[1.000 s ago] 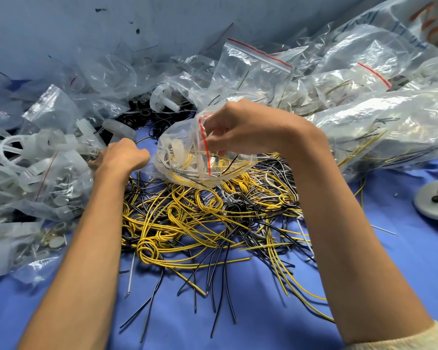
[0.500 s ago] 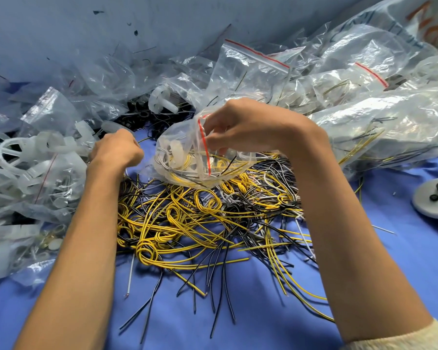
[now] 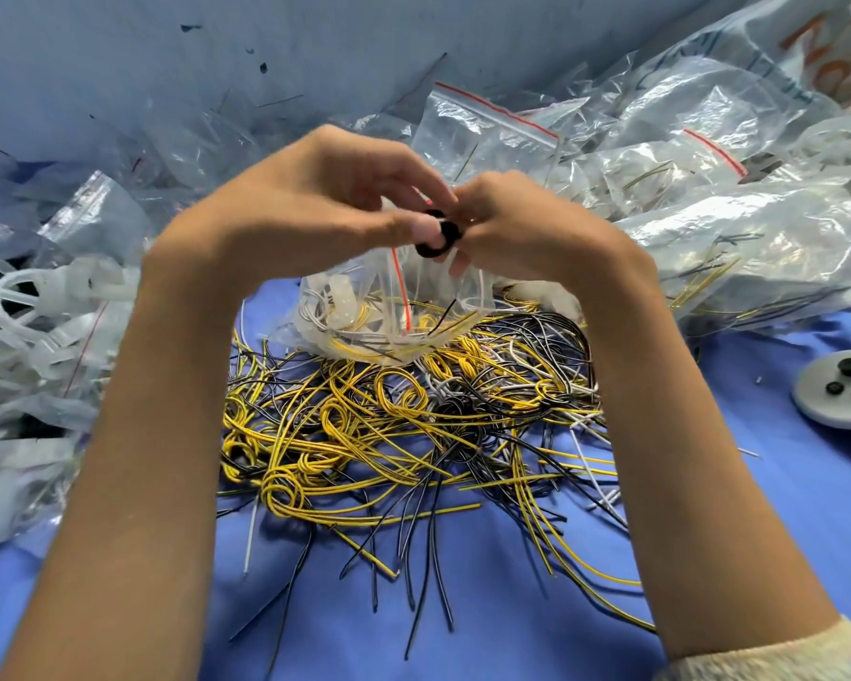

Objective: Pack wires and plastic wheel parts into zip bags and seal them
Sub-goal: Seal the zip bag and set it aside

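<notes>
With loose yellow-and-black wires (image 3: 389, 435) unpacked, the left hand (image 3: 325, 204) pinched a small black ring (image 3: 438, 236) over the unsealed clear zip bag (image 3: 364, 317) that the right hand (image 3: 526, 228) gripped.

L hand (image 3: 325, 204): upper centre of frame, fingers curled, thumb + fingertips pinching.
R hand (image 3: 526, 228): just right of L, fingers curled in, tips meeting L's.
Forearms: up from lower corners, converging.

The left hand (image 3: 325, 204) has left the pile of parts and now meets the right hand (image 3: 517, 228) above the zip bag (image 3: 359, 312). It pinches a black ring (image 3: 438, 236) there.
</notes>
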Tool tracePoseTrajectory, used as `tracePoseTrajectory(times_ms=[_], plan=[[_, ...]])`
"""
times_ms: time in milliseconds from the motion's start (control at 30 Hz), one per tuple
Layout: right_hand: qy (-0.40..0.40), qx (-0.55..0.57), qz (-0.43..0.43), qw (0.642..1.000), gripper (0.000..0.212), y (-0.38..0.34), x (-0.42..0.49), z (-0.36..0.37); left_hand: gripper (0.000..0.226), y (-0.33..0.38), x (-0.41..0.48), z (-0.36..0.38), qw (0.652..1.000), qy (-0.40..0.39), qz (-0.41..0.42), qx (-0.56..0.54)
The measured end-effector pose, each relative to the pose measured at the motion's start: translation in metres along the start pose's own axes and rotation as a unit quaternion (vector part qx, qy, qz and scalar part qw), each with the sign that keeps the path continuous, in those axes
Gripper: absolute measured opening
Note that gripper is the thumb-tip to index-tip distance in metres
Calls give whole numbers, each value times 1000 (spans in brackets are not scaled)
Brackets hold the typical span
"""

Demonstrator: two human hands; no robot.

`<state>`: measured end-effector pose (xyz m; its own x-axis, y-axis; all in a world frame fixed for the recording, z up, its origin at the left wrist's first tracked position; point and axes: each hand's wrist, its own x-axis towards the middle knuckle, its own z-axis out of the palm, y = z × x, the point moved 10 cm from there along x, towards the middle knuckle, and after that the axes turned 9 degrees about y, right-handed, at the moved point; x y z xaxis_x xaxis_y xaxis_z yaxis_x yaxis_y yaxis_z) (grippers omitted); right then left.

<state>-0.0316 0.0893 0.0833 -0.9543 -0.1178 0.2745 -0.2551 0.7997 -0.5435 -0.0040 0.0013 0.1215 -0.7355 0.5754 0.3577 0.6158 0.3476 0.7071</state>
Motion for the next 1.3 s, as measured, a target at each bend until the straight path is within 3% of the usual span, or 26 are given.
tracePoseTrajectory(times_ms=[367,800,1100,1300], plan=[[-21,-6,3,1000,35,5,-3,0,20,-18,11,20,982,-6,-8,187],[-15,9,-4,1000,31,0,-4,-1,24,-26,10,16,973,-12,-22,229],[-20,-9,3,1000,25,2,-2,0,25,-19,11,0,956,73,-5,282],[-45,-27,20,998,27,7,-5,5,9,-41,10,10,939,-6,-68,336]])
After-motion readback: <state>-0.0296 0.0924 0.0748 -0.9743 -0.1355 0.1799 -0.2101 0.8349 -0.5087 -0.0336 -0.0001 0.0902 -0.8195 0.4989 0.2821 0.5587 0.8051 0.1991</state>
